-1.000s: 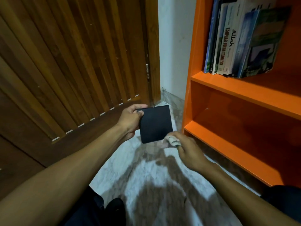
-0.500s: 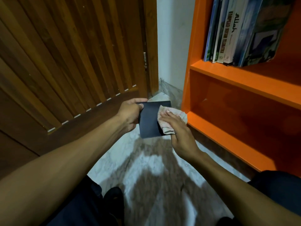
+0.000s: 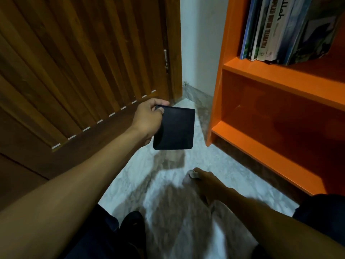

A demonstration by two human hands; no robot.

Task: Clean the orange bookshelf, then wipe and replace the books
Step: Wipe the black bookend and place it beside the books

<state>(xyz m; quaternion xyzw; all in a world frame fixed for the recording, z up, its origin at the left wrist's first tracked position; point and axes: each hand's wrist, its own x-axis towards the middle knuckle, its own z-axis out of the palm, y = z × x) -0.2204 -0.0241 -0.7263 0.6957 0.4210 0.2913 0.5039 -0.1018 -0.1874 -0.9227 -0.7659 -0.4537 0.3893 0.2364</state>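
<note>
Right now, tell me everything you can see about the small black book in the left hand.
The black book is thin and roughly square with rounded corners, and its plain matte cover shows no title or marks. The left hand pinches its upper left corner, thumb on the front, holding it in the air, flat side facing the camera and slightly tilted, over the marble floor beside the orange bookshelf. Nothing else touches it.

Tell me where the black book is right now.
In the head view the black book sits centre frame, pinched by the left hand above the marble floor, left of the orange bookshelf.
</note>
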